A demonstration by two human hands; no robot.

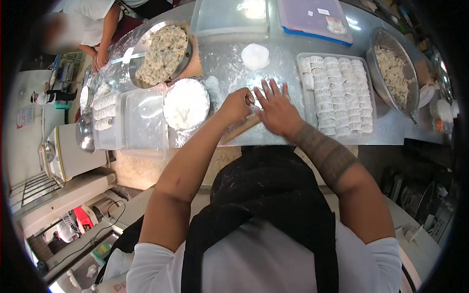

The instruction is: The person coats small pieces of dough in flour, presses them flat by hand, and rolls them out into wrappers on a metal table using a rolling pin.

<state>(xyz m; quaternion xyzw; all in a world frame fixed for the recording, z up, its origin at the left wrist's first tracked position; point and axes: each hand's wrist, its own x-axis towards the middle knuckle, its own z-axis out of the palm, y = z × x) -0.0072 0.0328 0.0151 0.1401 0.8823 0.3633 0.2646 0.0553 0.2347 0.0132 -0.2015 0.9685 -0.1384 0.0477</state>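
Near the table's front edge, my left hand (238, 104) is closed, its fingertips pinching a small pale piece of dough (254, 106) that is mostly hidden. A wooden rolling pin (241, 128) lies at a slant below both hands, slightly blurred. My right hand (279, 111) is spread flat, fingers stretched forward, with the heel of the thumb against the pin's far end. Just beyond the hands lies a flat round of white dough (255, 56). A bowl of white flour (186, 104) stands left of my left hand.
A tray of pleated dumplings (342, 93) and a metal bowl of filling (394, 73) stand at right. Another filling pan (166, 53) and a plastic box with dumplings (104, 111) are at left. Lidded containers (315, 19) sit at the back. A co-worker's hands (100, 58) rest at the far left.
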